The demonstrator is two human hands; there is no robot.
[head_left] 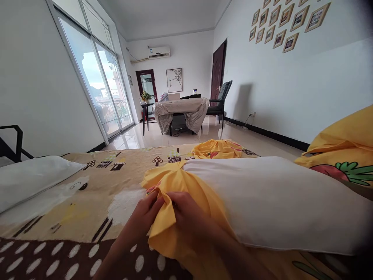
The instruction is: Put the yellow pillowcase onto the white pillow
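A yellow pillowcase (201, 190) is bunched over the left end of a white pillow (279, 194), which lies bare over the rest of its length. My left hand (148, 208) pinches a fold of the yellow cloth. Close beside it, my right hand (186, 208) grips the same cloth, its fingertips partly hidden in the folds. Both hands are closed, near the middle of the bed. Beneath everything spreads a beige blanket (99, 194) with cartoon prints and a brown, white-spotted border.
Another white pillow (37, 175) lies at the left. A crumpled yellow cloth (217, 148) rests at the bed's far edge, and a yellow printed pillow (346, 151) stands at the right. Beyond are a covered table (180, 104) and a black chair (221, 101).
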